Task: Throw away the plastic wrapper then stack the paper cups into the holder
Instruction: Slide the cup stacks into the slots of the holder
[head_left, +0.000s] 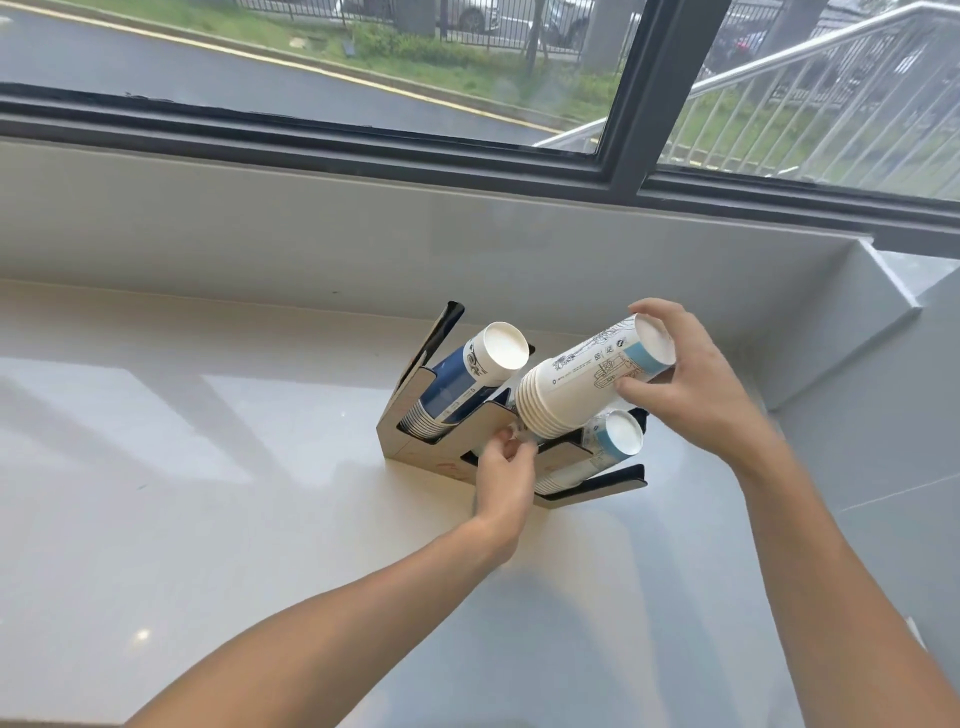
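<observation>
A metal cup holder (410, 441) with slanted slots stands on the white counter. Its left slot holds a stack of dark blue and white paper cups (467, 379), bottoms up. The right slot holds a light blue and white stack (613, 441). My right hand (691, 384) grips a stack of white paper cups with line drawings (576, 384) near its closed end and holds it tilted over the middle slot. My left hand (506, 467) pinches at the open rim end of that stack by the holder's front. No plastic wrapper is in view.
The white counter (208, 493) runs to a low white wall under a dark-framed window (467, 161). A grey step-down ledge (883, 312) sits at the right. Outside are a road, grass and a metal railing.
</observation>
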